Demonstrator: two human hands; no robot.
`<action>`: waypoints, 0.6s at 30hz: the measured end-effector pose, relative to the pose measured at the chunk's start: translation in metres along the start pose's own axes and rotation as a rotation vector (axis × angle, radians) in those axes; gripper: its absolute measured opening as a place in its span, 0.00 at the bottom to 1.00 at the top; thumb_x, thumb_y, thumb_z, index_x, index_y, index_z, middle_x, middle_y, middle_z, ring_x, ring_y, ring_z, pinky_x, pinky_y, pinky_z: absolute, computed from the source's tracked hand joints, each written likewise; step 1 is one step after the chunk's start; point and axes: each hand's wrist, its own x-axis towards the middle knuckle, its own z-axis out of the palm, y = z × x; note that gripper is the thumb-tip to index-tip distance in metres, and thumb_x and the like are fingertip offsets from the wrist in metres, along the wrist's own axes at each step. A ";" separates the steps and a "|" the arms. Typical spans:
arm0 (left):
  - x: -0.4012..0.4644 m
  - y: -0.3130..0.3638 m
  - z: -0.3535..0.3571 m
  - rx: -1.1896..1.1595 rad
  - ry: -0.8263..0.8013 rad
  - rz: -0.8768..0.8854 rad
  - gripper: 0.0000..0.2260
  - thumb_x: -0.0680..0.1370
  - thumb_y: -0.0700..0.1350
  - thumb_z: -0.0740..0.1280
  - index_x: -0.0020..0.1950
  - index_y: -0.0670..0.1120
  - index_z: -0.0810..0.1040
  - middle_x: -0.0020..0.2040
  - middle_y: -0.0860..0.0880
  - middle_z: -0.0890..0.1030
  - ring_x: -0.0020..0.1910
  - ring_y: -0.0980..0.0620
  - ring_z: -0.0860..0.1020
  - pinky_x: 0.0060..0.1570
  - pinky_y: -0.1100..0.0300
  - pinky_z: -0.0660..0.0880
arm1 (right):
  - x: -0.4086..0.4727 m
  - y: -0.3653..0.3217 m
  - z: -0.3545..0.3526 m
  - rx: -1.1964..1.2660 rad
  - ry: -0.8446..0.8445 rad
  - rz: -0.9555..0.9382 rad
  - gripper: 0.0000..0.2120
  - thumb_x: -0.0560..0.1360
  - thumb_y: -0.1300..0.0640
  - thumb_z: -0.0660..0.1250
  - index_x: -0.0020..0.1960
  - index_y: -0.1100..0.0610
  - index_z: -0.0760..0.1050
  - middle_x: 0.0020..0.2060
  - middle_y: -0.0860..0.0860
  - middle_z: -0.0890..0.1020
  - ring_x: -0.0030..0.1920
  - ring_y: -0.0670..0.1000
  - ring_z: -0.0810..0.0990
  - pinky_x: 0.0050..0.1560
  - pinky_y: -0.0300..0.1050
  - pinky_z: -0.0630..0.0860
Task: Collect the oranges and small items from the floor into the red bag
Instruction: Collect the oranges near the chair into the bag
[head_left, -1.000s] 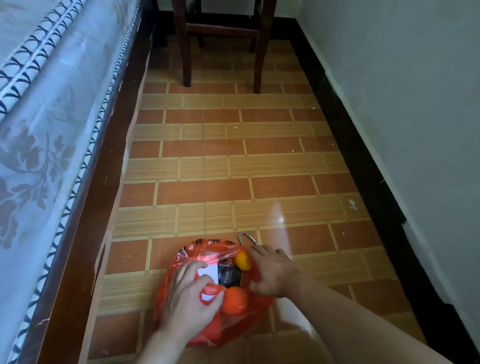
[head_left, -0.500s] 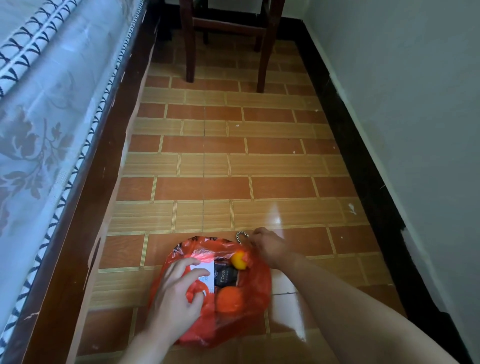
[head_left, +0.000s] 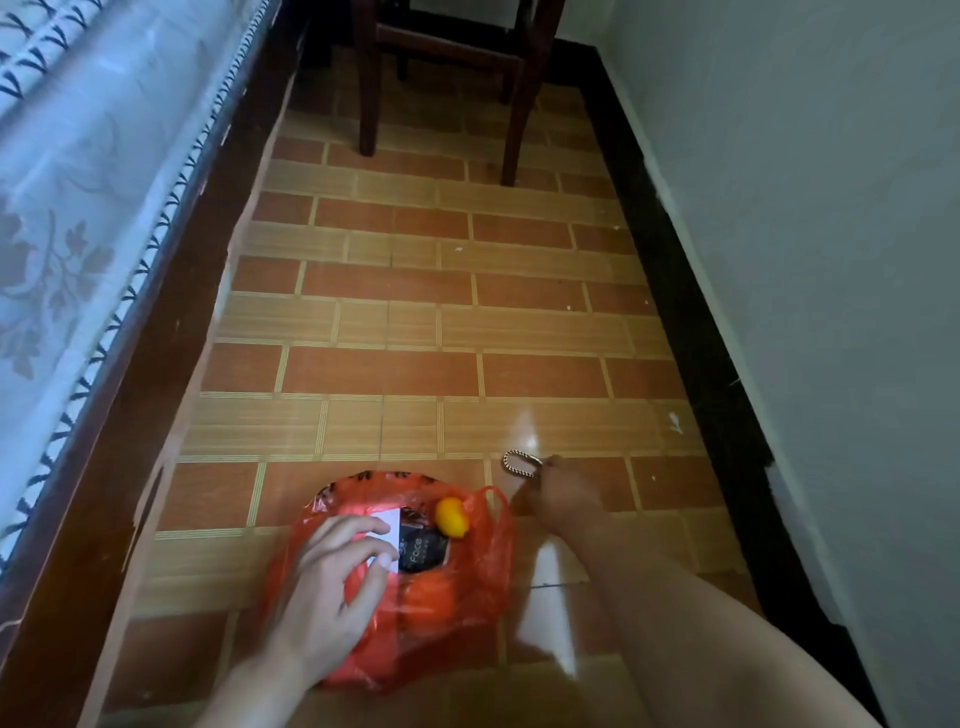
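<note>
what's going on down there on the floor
A person is gathering things into a red bag on the tiled floor. The left hand rests on the bag's opening, where a small yellow-orange fruit, an orange and a dark packet already lie. The right hand reaches just beyond the bag to a small chain loop on the floor, fingers at it.

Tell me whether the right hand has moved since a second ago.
Yes. The right hand has left the red bag mouth and gone forward and right, to the small chain loop on the floor tiles.
</note>
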 end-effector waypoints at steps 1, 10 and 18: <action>-0.001 -0.001 0.002 0.011 0.007 -0.001 0.09 0.79 0.52 0.64 0.46 0.55 0.84 0.56 0.60 0.80 0.61 0.54 0.78 0.61 0.56 0.72 | 0.001 0.007 0.002 0.000 0.016 0.030 0.15 0.79 0.52 0.63 0.62 0.57 0.77 0.58 0.54 0.79 0.61 0.58 0.81 0.57 0.51 0.78; 0.004 -0.005 0.016 0.192 -0.016 -0.044 0.08 0.73 0.51 0.70 0.50 0.54 0.85 0.58 0.60 0.78 0.62 0.54 0.75 0.65 0.59 0.70 | 0.009 0.012 0.024 0.055 0.005 -0.072 0.34 0.77 0.60 0.70 0.79 0.52 0.60 0.71 0.55 0.68 0.67 0.60 0.71 0.67 0.54 0.74; 0.007 -0.006 0.019 0.240 0.004 -0.091 0.14 0.70 0.44 0.71 0.55 0.52 0.84 0.61 0.56 0.77 0.62 0.50 0.74 0.65 0.53 0.71 | -0.003 0.012 0.030 -0.093 0.016 -0.165 0.17 0.80 0.66 0.62 0.69 0.58 0.69 0.65 0.57 0.73 0.65 0.60 0.73 0.59 0.54 0.75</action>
